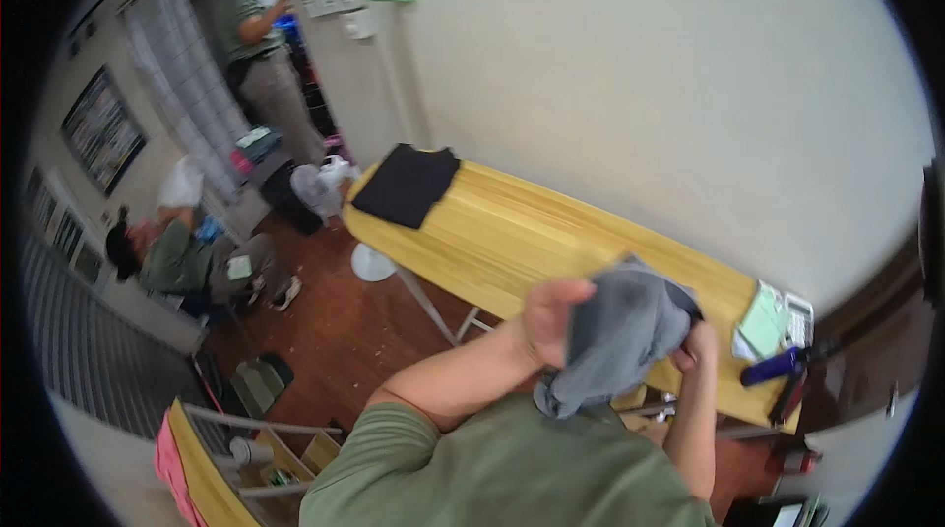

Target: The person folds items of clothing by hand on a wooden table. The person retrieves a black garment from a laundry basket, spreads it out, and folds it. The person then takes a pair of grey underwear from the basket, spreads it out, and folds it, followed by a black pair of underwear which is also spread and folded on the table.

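Observation:
A bunched grey cloth, apparently a garment (627, 328), hangs between my two hands in front of my chest, over the near edge of a long wooden table (509, 232). My left hand (557, 317) is at the cloth's left side, blurred, with the thumb raised; its fingers are partly hidden, so its hold is unclear. On the cloth's right side, my right hand (694, 350) grips its dark edge. Folded black fabric (410, 184) lies flat on the table's far left end.
Green papers (764, 320), a calculator (799, 320) and a blue cylindrical object (771, 367) are at the table's right end. One person (177, 257) sits at the left; another (258, 47) stands by a curtain (181, 69). A shelf unit (214, 468) stands at lower left.

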Motion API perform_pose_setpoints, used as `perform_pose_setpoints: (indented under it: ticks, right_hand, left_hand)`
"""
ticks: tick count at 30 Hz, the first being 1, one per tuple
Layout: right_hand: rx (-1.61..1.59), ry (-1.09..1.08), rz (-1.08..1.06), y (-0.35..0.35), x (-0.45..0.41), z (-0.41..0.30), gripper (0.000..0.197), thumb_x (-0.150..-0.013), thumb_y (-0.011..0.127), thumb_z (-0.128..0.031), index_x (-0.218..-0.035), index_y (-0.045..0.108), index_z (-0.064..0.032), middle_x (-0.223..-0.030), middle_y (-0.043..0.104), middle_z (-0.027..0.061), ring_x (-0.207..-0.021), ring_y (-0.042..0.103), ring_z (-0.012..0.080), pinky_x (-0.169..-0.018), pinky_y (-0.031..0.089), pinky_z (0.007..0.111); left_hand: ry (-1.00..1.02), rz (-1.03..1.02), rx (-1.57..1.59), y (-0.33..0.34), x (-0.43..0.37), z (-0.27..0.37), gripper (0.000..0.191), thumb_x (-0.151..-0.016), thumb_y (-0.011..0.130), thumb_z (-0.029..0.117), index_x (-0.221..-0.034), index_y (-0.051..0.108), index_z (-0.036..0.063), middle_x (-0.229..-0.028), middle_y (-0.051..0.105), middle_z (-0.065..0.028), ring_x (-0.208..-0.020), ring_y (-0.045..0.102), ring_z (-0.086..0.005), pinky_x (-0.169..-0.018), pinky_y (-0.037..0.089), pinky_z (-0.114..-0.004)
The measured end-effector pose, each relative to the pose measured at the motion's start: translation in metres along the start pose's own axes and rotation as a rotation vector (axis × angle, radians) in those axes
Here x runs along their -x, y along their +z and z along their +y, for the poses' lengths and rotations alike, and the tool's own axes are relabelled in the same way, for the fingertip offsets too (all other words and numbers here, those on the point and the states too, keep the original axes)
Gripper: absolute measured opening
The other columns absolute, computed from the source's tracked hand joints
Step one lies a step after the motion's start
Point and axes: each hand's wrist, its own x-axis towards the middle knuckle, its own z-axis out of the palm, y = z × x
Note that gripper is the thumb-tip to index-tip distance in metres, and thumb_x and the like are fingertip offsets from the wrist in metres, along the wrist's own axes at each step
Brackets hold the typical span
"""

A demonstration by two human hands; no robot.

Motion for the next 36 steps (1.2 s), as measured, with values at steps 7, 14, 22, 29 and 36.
perform_pose_setpoints:
  ticks: [7,14,22,29,36]
  right_hand:
    - [0.776,-0.316,-1.666,0.084,0.087,-0.103,0.05,-0.089,0.069,-0.04,-0.108,0.067,0.006,-0.112,0.068,0.0197,-0.108,0.064,0.0281,-0.09,0.052,0.04]
    - [2.431,0.056,-0.5,0.098,0.13,-0.154,0.037,-0.065,0.082,-0.037,-0.079,0.074,-0.0041,-0.088,0.068,0.0119,-0.086,0.068,0.0326,-0.073,0.054,0.043]
    - [2.413,-0.223,-0.066,0.133,0.156,-0.2,0.035,-0.072,0.079,-0.029,-0.102,0.075,-0.0122,-0.095,0.067,0.0138,-0.095,0.064,0.0332,-0.082,0.051,0.044]
    - [2.342,-0.104,-0.141,0.133,0.156,-0.22,0.044,-0.065,0.084,-0.028,-0.098,0.073,-0.0022,-0.086,0.069,0.0185,-0.087,0.067,0.0365,-0.078,0.052,0.044]
    - [1.73,-0.97,-0.272,0.096,0.134,-0.263,0.037,-0.068,0.085,-0.018,-0.079,0.059,0.0051,-0.106,0.063,0.0084,-0.098,0.061,0.0209,-0.079,0.048,0.035]
  left_hand:
    - [-0.31,-0.337,-0.401,0.054,-0.043,0.09,0.066,-0.09,0.055,0.054,-0.124,0.059,-0.0029,-0.128,0.061,-0.0209,-0.113,0.062,-0.032,-0.1,0.047,-0.04]
    - [-2.022,-0.151,-2.406,0.057,-0.039,0.07,0.066,-0.082,0.064,0.062,-0.099,0.074,-0.001,-0.134,0.056,-0.0229,-0.117,0.057,-0.0368,-0.098,0.048,-0.041]
    - [-1.273,-0.495,-2.855,0.102,-0.044,0.072,0.058,-0.075,0.068,0.062,-0.088,0.079,0.006,-0.146,0.047,-0.0202,-0.125,0.051,-0.0392,-0.108,0.039,-0.041]
    - [-1.966,-0.134,-2.642,0.125,-0.087,0.071,0.057,-0.078,0.067,0.061,-0.096,0.078,0.0082,-0.102,0.069,-0.0244,-0.108,0.062,-0.04,-0.099,0.046,-0.045]
    - [-0.382,-0.165,-2.856,0.143,-0.095,0.121,0.027,-0.082,0.076,0.028,-0.091,0.071,0.0035,-0.08,0.066,-0.0167,-0.087,0.065,-0.036,-0.083,0.053,-0.035]
